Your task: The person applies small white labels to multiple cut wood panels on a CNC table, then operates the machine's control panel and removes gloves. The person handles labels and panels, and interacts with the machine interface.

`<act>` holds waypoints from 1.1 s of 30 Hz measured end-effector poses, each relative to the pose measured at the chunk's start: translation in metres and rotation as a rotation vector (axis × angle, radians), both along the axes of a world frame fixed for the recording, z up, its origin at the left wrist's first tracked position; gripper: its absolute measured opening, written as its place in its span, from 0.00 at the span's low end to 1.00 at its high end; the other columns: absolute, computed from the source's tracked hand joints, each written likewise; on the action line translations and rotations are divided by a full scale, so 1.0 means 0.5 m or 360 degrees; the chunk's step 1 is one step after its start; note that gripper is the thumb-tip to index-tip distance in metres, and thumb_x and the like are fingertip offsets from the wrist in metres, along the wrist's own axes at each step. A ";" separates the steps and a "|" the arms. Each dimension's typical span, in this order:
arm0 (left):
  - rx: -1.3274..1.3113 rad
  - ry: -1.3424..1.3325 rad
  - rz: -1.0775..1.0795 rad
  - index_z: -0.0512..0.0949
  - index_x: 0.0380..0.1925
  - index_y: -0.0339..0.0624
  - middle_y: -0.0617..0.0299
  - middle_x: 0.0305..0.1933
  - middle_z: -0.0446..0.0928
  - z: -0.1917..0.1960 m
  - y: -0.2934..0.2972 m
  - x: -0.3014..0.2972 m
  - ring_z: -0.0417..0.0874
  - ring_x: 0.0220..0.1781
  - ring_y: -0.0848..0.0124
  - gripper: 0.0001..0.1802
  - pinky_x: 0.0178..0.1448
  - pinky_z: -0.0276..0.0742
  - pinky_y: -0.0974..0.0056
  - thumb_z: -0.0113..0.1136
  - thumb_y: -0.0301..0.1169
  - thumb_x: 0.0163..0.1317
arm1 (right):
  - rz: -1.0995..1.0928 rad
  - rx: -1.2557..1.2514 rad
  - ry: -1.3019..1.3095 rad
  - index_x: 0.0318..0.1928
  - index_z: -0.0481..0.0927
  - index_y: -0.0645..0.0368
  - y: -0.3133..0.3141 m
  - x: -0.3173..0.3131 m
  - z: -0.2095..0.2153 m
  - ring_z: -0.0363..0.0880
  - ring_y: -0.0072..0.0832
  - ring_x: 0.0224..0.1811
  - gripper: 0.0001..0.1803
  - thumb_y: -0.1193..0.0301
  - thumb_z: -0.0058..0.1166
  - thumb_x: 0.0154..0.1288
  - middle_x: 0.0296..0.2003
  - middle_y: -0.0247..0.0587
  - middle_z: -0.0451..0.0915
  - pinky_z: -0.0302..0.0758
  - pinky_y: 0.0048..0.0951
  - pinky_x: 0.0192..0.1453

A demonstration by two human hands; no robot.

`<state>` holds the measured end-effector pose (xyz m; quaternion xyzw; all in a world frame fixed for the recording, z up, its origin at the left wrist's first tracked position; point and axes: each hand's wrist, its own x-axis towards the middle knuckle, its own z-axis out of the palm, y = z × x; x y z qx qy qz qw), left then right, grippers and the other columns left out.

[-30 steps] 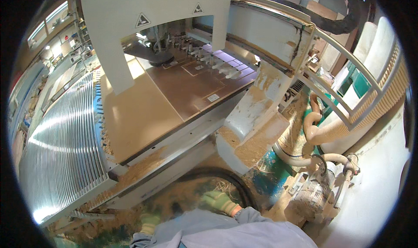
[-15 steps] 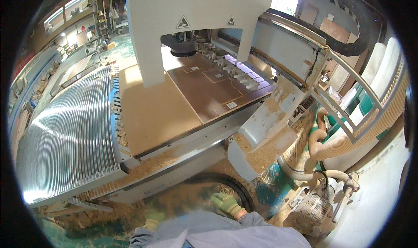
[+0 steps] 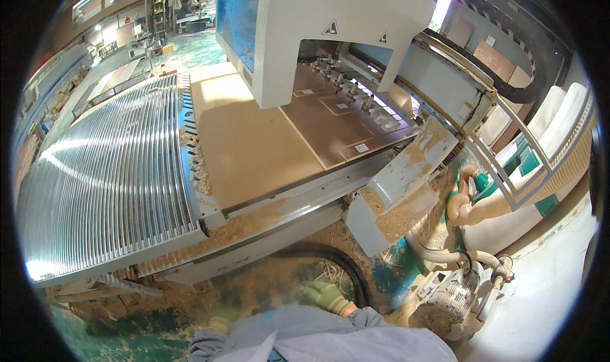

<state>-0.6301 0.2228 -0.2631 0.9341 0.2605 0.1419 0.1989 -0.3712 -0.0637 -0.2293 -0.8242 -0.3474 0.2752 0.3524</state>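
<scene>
The right hand [image 3: 327, 296], in a green glove with an orange cuff, hangs low by the person's grey sleeve [image 3: 330, 336]; its fingers [image 3: 316, 290] look loosely curled and seem to hold nothing, though the view there is too dusty and small to be sure. The left hand [image 3: 219, 324] shows only as a pale glove edge above the sleeve, so I cannot tell how its fingers stand.

Just beyond the right fingers a black hose [image 3: 346, 270] curves over the sawdust-strewn floor [image 3: 127, 324]. Above both hands runs the near edge of the machine bed [image 3: 267, 235], heaped with sawdust. Farther up lies the brown board [image 3: 254, 146], its right part under the white gantry [image 3: 305, 38]. Left of the fingers the ribbed roller rack [image 3: 108, 184] fans out. To their right stand a grey guard [image 3: 387, 203] and a motor [image 3: 445, 298], leaving a narrow strip of floor open.
</scene>
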 end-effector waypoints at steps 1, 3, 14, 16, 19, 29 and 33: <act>0.0066 -0.0162 0.0000 0.76 0.67 0.54 0.46 0.58 0.81 0.000 0.005 -0.009 0.86 0.43 0.48 0.27 0.45 0.82 0.44 0.52 0.50 0.72 | -0.0012 -0.0005 0.0002 0.58 0.84 0.54 0.009 -0.007 -0.003 0.82 0.43 0.59 0.23 0.52 0.57 0.72 0.56 0.46 0.85 0.76 0.38 0.64; 0.0114 -0.0202 0.0012 0.76 0.66 0.54 0.46 0.57 0.81 -0.001 0.016 -0.022 0.87 0.41 0.48 0.27 0.43 0.83 0.43 0.52 0.50 0.73 | 0.0017 0.0078 -0.0040 0.57 0.84 0.56 0.020 -0.019 -0.009 0.80 0.46 0.61 0.28 0.47 0.54 0.73 0.57 0.49 0.83 0.75 0.42 0.66; -0.0311 -0.0114 -0.0040 0.75 0.67 0.48 0.45 0.60 0.80 -0.017 0.024 -0.081 0.85 0.50 0.48 0.29 0.54 0.80 0.46 0.60 0.45 0.67 | 0.0002 -0.0057 -0.0173 0.57 0.85 0.53 0.003 -0.100 0.024 0.82 0.47 0.59 0.24 0.51 0.55 0.73 0.55 0.48 0.85 0.77 0.43 0.62; -0.0352 -0.0113 -0.0036 0.75 0.67 0.47 0.45 0.61 0.80 -0.019 0.025 -0.083 0.84 0.51 0.48 0.30 0.56 0.79 0.47 0.61 0.44 0.66 | -0.0108 -0.0041 -0.0093 0.56 0.85 0.54 0.005 -0.115 0.030 0.83 0.45 0.56 0.22 0.52 0.56 0.72 0.52 0.48 0.86 0.79 0.42 0.59; -0.0416 -0.0112 -0.0058 0.75 0.67 0.45 0.45 0.61 0.80 -0.020 0.024 -0.082 0.83 0.54 0.48 0.31 0.59 0.79 0.48 0.63 0.43 0.64 | -0.0178 -0.0004 -0.0021 0.55 0.85 0.54 0.005 -0.115 0.024 0.84 0.44 0.54 0.21 0.53 0.58 0.72 0.50 0.49 0.86 0.80 0.41 0.56; -0.0617 -0.0144 -0.0035 0.74 0.67 0.40 0.45 0.64 0.78 -0.017 0.055 -0.029 0.81 0.62 0.49 0.35 0.68 0.76 0.50 0.71 0.38 0.59 | 0.0229 0.0004 -0.0486 0.61 0.81 0.53 0.010 -0.021 -0.050 0.81 0.47 0.58 0.24 0.54 0.54 0.73 0.57 0.48 0.83 0.77 0.43 0.62; -0.0467 -0.0098 0.0102 0.76 0.63 0.37 0.45 0.60 0.80 -0.018 0.051 -0.010 0.80 0.62 0.49 0.33 0.68 0.75 0.51 0.68 0.43 0.61 | 0.0128 0.0036 -0.0458 0.58 0.83 0.54 0.023 -0.018 -0.039 0.82 0.46 0.57 0.18 0.62 0.57 0.72 0.54 0.46 0.84 0.79 0.41 0.61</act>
